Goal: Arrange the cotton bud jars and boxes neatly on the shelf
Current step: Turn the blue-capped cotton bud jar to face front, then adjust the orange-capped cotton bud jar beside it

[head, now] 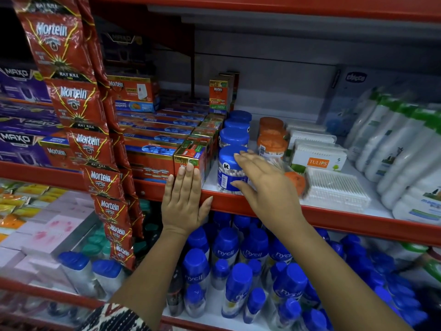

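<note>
A row of blue-lidded cotton bud jars runs back from the shelf's front; the front jar (228, 169) stands near the red shelf edge (334, 219). Orange-lidded jars (272, 142) stand to its right, and one orange-lidded jar (296, 181) lies tipped on its side. Clear cotton bud boxes (334, 189) and a Tulips box (318, 160) sit further right. My right hand (265, 185) hovers open over the front blue jar, fingers spread, touching its lid and side. My left hand (185, 199) lies flat and open against the shelf edge and a Mortein box (191, 156).
Stacked Mortein boxes (152, 144) fill the shelf's left. A hanging strip of red Mortein sachets (78, 96) drapes in front at left. White lotion bottles (405, 149) stand at the right. Blue-capped Nycil bottles (238, 271) crowd the lower shelf.
</note>
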